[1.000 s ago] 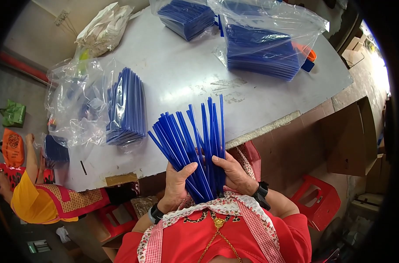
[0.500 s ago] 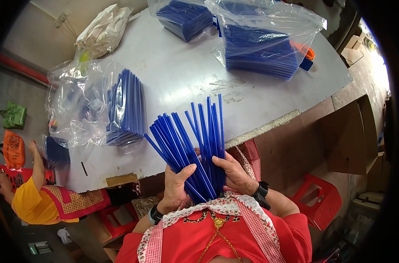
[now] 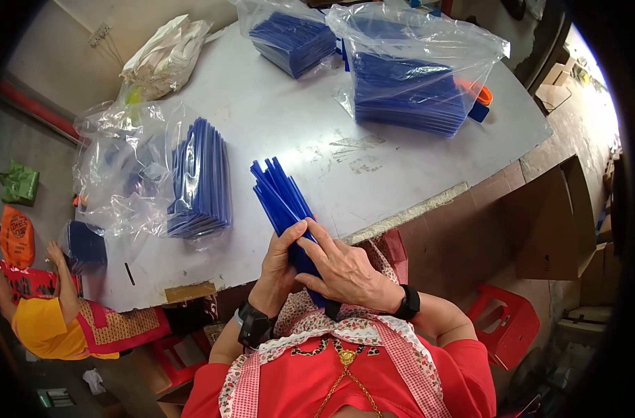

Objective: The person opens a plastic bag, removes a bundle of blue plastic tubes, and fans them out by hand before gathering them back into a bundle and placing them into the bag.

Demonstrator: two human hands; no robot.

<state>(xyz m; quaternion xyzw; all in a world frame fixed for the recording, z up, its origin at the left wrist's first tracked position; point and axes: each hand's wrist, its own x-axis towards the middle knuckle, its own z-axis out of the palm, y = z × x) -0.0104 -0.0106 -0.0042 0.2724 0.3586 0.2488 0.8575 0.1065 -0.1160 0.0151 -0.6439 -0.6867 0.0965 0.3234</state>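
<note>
A tight bundle of thin blue plastic tubes (image 3: pixel 287 191) stands tilted in front of my chest, its upper ends fanned slightly to the left. My left hand (image 3: pixel 278 268) is wrapped round the bundle from the left, thumb across the front. From the right, my right hand (image 3: pixel 349 268) closes over the same tubes, with its fingers near my left thumb. The lower ends reach down to my apron (image 3: pixel 317 322) and are partly covered by my hands.
A stack of clear-wrapped blue packs (image 3: pixel 200 181) and loose clear plastic bags (image 3: pixel 122 171) lie on the table (image 3: pixel 276 111). More bagged blue stacks (image 3: pixel 408 94) sit at the back. A co-worker (image 3: pixel 46 324) is at left. A red stool (image 3: pixel 502 324) and cardboard box (image 3: pixel 554 223) stand right.
The tubes, earlier spread in two fans with one in each hand, are now together in one narrow bundle. My right hand has moved left over them.
</note>
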